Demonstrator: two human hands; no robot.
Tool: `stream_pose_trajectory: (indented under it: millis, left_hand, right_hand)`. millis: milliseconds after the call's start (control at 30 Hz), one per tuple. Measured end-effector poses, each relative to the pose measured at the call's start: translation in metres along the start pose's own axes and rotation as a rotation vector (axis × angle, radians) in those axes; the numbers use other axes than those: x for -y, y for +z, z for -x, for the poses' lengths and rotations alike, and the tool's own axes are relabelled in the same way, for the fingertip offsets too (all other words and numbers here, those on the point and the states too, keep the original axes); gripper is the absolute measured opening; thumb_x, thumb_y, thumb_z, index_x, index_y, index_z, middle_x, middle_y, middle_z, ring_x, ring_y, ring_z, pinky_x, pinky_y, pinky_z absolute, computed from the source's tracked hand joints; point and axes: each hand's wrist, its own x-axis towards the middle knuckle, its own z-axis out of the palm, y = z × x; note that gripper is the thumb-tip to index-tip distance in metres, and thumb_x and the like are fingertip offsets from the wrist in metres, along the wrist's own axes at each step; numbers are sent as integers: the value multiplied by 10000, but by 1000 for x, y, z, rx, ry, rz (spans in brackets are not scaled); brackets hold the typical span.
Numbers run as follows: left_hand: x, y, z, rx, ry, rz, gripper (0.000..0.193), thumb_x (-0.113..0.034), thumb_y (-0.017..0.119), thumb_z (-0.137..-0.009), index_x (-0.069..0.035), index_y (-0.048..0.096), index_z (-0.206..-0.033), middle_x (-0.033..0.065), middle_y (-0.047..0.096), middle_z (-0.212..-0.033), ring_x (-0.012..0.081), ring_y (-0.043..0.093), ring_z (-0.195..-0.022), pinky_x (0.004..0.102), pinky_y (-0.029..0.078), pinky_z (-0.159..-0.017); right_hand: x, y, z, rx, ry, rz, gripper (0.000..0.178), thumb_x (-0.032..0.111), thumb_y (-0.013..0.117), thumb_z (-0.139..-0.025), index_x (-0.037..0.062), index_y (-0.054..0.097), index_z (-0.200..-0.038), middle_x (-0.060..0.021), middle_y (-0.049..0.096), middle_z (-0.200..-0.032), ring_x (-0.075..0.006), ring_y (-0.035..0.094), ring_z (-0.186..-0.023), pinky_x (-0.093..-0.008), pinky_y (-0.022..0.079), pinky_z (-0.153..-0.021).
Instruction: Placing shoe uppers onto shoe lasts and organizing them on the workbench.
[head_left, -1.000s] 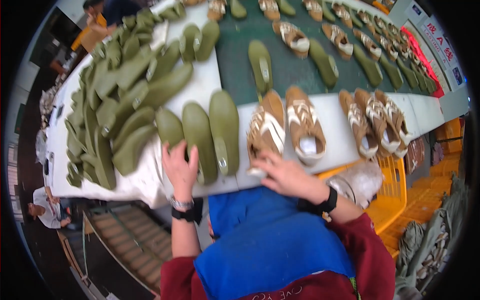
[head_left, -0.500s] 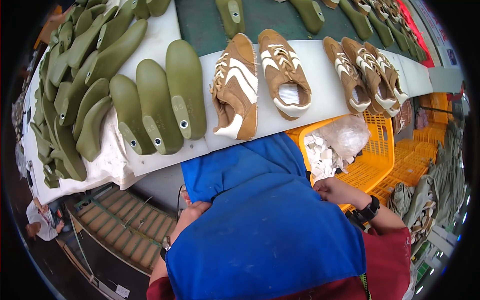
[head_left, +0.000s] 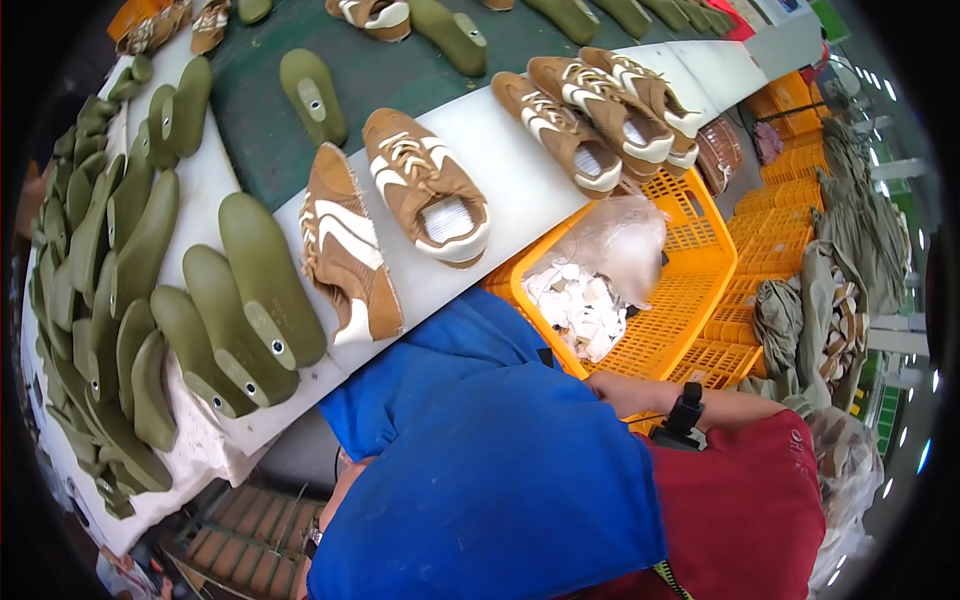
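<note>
A blue apron (head_left: 480,450) covers my front. At its right edge is my right hand (head_left: 612,391), close to a yellow plastic crate; its fingers are mostly hidden behind the cloth. Only a sliver of my left hand (head_left: 352,470) shows at the apron's left edge, its fingers out of sight. Ahead on the white tabletop (head_left: 520,215) lie a brown sneaker (head_left: 345,245) on its side and another brown sneaker (head_left: 425,190) upright. Left of them are three green shoe lasts (head_left: 265,280) side by side. Neither hand touches the shoes or lasts.
A heap of green lasts (head_left: 90,330) fills the table's left side. Several brown sneakers (head_left: 600,110) stand farther right. The yellow crate (head_left: 690,290) below the table edge holds white scraps (head_left: 580,310) and clear plastic. Beyond the tabletop runs a green surface (head_left: 250,120) with more lasts and shoes.
My view has turned to the right, so the table looks tilted and shoes and lasts sit farther left. Both hands stay by the apron's sides, less visible now.
</note>
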Motion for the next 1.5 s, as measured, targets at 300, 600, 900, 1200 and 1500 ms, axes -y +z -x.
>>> stream_pose_trajectory:
  millis: [300,600,900,1200,1500]
  left_hand:
    - [-4,-16,2,241,78,-166,222,-189,642,-804,7,661,-905,194,653,-801,349,624,-662,368,499,-615]
    - [-18,-41,25,381,104,-298,223,-188,648,-801,7,662,-907,198,656,-814,347,627,-668,370,501,-623]
    - [-89,-122,33,-593,234,-295,238,-73,632,-810,17,619,-1030,168,661,-942,288,638,-880,332,482,-801]
    - [22,-194,30,-1106,156,-468,236,-131,594,-851,37,601,-1016,207,610,-985,371,579,-916,406,458,-816]
    - [115,-166,22,-1231,93,-643,428,-86,634,-772,8,483,-1162,224,471,-1188,394,449,-1112,439,360,-966]
  right_hand:
    - [22,11,-25,-214,-335,-484,188,103,534,-910,32,525,-736,76,485,-631,-15,421,-580,-212,360,-503]
    - [35,-44,-62,161,-359,34,159,96,537,-853,9,508,-723,20,465,-569,-74,437,-541,-266,378,-519]
    - [172,-92,-56,-896,-667,698,223,227,625,-808,111,616,-999,-117,611,-814,-307,616,-741,-406,495,-634]
    - [185,-86,-78,-730,-659,980,278,218,676,-759,67,627,-987,-124,564,-885,-321,616,-751,-418,511,-639]
    - [287,-135,-105,-597,-570,1145,238,229,614,-769,92,675,-955,-162,655,-809,-334,637,-792,-438,507,-684]
